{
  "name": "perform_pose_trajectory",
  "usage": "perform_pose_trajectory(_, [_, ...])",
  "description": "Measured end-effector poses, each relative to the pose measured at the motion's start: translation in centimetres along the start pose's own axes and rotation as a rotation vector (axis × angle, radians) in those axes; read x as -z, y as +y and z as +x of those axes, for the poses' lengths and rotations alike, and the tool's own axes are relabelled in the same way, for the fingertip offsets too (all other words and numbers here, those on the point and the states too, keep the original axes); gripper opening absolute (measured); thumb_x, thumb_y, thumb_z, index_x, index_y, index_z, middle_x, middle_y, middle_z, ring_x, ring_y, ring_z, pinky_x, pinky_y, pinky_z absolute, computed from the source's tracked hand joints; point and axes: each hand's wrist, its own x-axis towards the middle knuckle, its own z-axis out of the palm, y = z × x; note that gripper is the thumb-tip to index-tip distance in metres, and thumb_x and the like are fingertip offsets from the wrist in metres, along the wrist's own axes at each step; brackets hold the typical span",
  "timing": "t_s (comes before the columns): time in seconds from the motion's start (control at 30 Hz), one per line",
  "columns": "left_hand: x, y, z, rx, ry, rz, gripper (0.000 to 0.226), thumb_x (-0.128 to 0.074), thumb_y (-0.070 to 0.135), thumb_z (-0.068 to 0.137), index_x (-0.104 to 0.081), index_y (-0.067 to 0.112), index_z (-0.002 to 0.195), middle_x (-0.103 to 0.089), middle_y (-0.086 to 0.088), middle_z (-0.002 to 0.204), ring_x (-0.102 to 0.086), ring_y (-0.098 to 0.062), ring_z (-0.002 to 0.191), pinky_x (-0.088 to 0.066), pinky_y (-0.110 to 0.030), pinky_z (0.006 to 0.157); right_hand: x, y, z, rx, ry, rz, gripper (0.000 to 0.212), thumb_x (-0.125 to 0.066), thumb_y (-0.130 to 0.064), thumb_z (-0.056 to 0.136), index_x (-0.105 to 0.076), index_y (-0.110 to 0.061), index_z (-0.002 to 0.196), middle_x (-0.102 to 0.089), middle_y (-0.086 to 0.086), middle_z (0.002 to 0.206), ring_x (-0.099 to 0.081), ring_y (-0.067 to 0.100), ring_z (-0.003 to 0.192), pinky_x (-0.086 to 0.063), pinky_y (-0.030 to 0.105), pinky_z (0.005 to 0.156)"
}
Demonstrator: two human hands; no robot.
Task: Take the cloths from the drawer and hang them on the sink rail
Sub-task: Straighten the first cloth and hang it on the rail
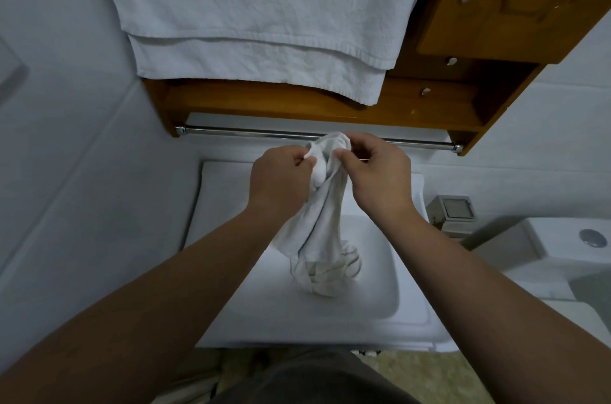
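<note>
A white cloth (pixel 322 215) hangs bunched between my two hands over the white sink (pixel 373 298). Its lower end lies crumpled in the basin. My left hand (pixel 281 180) pinches the cloth's top edge on the left. My right hand (pixel 377 177) pinches the same edge on the right, both hands close together. The top of the cloth is just in front of the chrome sink rail (pixel 248 133), which runs left to right under the wooden cabinet. Whether the cloth touches the rail is hidden by my hands.
A large white towel (pixel 258 17) hangs down over the wooden cabinet (pixel 463 50) above the rail. Two small drawers with pale knobs sit at the cabinet's right side. A metal box (pixel 453 210) and a toilet tank (pixel 568 248) stand to the right. White walls close in on the left.
</note>
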Motion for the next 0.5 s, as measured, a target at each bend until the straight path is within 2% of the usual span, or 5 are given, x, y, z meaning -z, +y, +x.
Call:
perform_pose_trajectory(0.1, [0.12,0.69,-0.16,-0.141,0.011,0.076,0.022,-0.054,0.024,0.096,-0.074,0.015,0.098,-0.070,0.000,0.082,-0.058,-0.013,0.072,-0.048,-0.028,0.067,-0.61,-0.46,-0.43,0.063,-0.043,-0.070,0.023,-0.068,-0.027,0.090,-0.074,-0.027,0.113,-0.073,-0.014,0.101,-0.065,0.002,0.092,-0.052,0.020,0.086])
perform_pose_trajectory(0.17, [0.24,0.69,-0.06,-0.153,0.010,0.078,0.022,-0.055,0.023,0.095,-0.075,0.015,0.095,-0.068,0.001,0.077,-0.057,-0.011,0.068,-0.047,-0.026,0.064,-0.70,-0.61,-0.54,0.085,-0.053,-0.091,0.023,-0.068,-0.029,0.090,-0.074,-0.026,0.113,-0.074,-0.013,0.102,-0.066,0.004,0.092,-0.054,0.026,0.087])
perform_pose_trajectory(0.3, [0.22,0.25,-0.03,-0.142,-0.048,0.074,0.021,-0.055,0.021,0.094,-0.075,0.016,0.094,-0.067,0.003,0.074,-0.056,-0.010,0.065,-0.035,-0.014,0.057,-0.47,-0.69,-0.73,0.132,-0.111,-0.155,0.022,-0.065,-0.026,0.092,-0.074,-0.028,0.112,-0.074,-0.010,0.103,-0.065,0.007,0.094,-0.052,0.026,0.086])
perform_pose_trajectory(0.43, [0.28,0.10,-0.36,-0.154,-0.110,0.064,0.017,-0.056,0.015,0.091,-0.073,0.015,0.094,-0.068,-0.002,0.078,-0.059,-0.017,0.071,-0.047,-0.028,0.064,-0.27,-0.16,-0.69,0.130,-0.258,-0.138,0.038,-0.060,-0.013,0.093,-0.067,-0.027,0.127,-0.069,-0.007,0.113,-0.061,0.008,0.103,-0.051,0.025,0.093])
perform_pose_trajectory(0.5, [0.49,0.01,-0.34,-0.156,-0.126,0.047,0.015,-0.058,0.015,0.090,-0.073,0.016,0.093,-0.069,-0.002,0.078,-0.059,-0.017,0.071,-0.048,-0.033,0.066,-0.17,0.19,-0.47,0.125,-0.294,-0.123,0.043,-0.056,-0.007,0.092,-0.065,-0.026,0.129,-0.069,-0.007,0.116,-0.061,0.009,0.106,-0.051,0.028,0.096])
